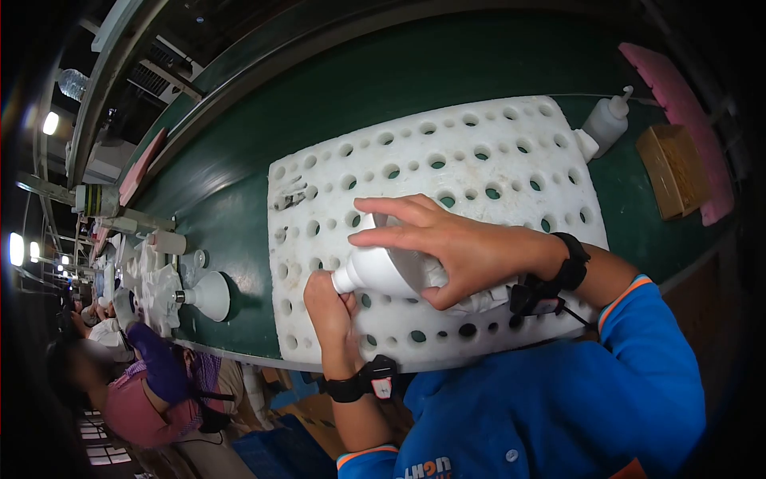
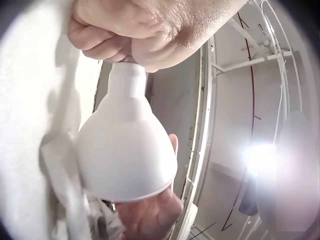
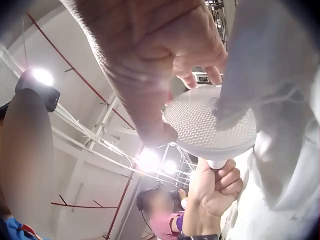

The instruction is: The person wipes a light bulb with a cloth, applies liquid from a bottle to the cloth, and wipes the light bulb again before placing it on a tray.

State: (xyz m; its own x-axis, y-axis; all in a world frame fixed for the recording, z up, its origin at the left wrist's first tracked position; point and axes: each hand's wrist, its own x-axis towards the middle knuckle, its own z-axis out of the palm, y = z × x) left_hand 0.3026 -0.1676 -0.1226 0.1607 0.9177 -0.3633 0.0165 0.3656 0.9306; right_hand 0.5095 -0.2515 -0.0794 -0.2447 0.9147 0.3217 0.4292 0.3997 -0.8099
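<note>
Head view. A white perforated foam pad [image 1: 542, 199] lay on the green worktop [image 1: 231, 199], its near side overhanging the worktop's near edge. Bare green surface lay open to the pad's left and between the pad and the far edge. At the pad's far right corner a white squeeze bottle [image 1: 606, 124] touched it. A brown block [image 1: 674, 172] and a pink slab [image 1: 686, 128] sat further right, towards the worktop's right end.

Over the pad's near part, a white reflector lamp [image 1: 383, 271] was held between both hands, lying on its side. The left hand [image 1: 327, 307] had its fingers curled tight around the narrow neck. The right hand [image 1: 447, 243] wrapped the wide body, pressing a white cloth [image 1: 479, 299] against it.

Left wrist view. The lamp [image 2: 127, 150] showed a smooth, matt funnel shape; the left hand [image 2: 140, 30] hid its base.

Right wrist view. Only here did the lamp's [image 3: 205, 122] round front appear, finely dimpled, with the right hand's [image 3: 150, 50] thumb on its rim and the frayed cloth [image 3: 280, 100] beside it.

A second lamp [image 1: 209, 295] stood near the worktop's near edge, well to the left.
</note>
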